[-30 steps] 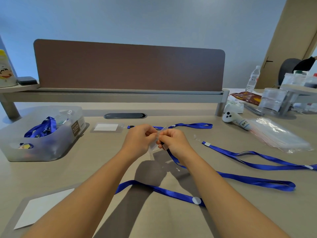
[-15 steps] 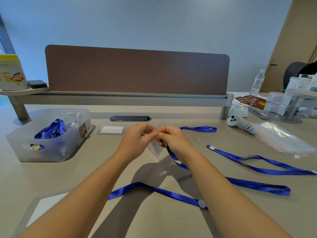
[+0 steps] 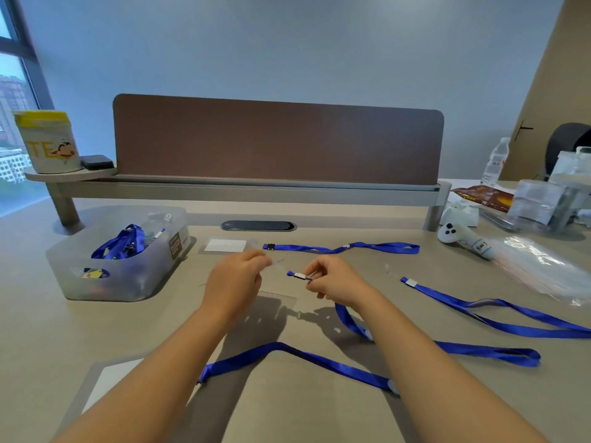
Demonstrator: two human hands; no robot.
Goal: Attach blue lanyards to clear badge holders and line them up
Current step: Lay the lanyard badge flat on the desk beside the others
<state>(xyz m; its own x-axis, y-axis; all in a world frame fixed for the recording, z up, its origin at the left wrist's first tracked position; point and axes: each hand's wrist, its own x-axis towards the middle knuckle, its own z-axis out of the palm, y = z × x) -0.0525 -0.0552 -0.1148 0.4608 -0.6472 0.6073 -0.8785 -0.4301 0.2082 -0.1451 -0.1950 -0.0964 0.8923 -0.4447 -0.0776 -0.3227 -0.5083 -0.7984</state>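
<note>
My left hand pinches the top of a clear badge holder, which hangs almost edge-on above the table. My right hand grips the clip end of a blue lanyard; its strap runs down under my right wrist and loops over the table. A small gap separates clip and holder. Another holder with a white card lies farther back beside a second lanyard. A third lanyard lies at the right. A holder with a white card lies near my left forearm.
A translucent bin with more lanyards stands at the left. A bag of clear holders and a white controller lie at the right. A brown divider panel rises behind, with a yellow-lidded tub on its shelf.
My hands have drawn apart: the lanyard clip and the holder were together at my fingertips, now there is a gap between them. The view has tilted upward.
</note>
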